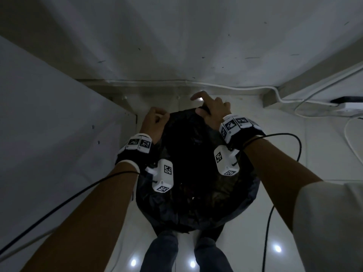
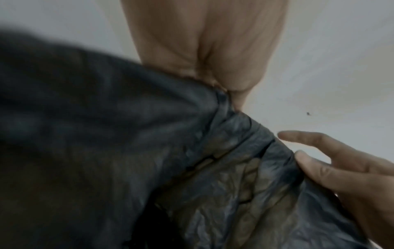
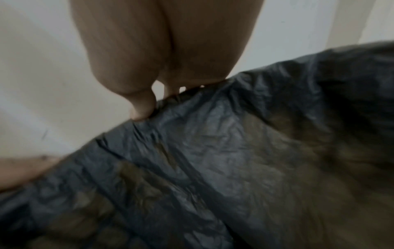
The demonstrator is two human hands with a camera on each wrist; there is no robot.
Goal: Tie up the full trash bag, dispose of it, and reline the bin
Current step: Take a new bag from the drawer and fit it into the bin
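Note:
A black trash bag (image 1: 196, 173) fills a round bin on the floor in front of me, and its plastic is draped over the bin's rim (image 1: 249, 203), hiding the bin itself. My left hand (image 1: 159, 116) is curled in a fist at the far left of the bag's edge, gripping the plastic (image 2: 226, 99). My right hand (image 1: 204, 109) pinches the far edge of the bag a little to the right, with the index finger raised off it. In the left wrist view the right hand (image 2: 332, 170) holds the crinkled rim between thumb and fingers. The contents show only dimly.
A white wall (image 1: 186, 46) stands close behind the bin and a pale cabinet panel (image 1: 49, 114) closes in on the left. White cables (image 1: 294, 99) and a power strip (image 1: 347, 107) lie on the floor at right. My legs (image 1: 184, 252) are just behind the bin.

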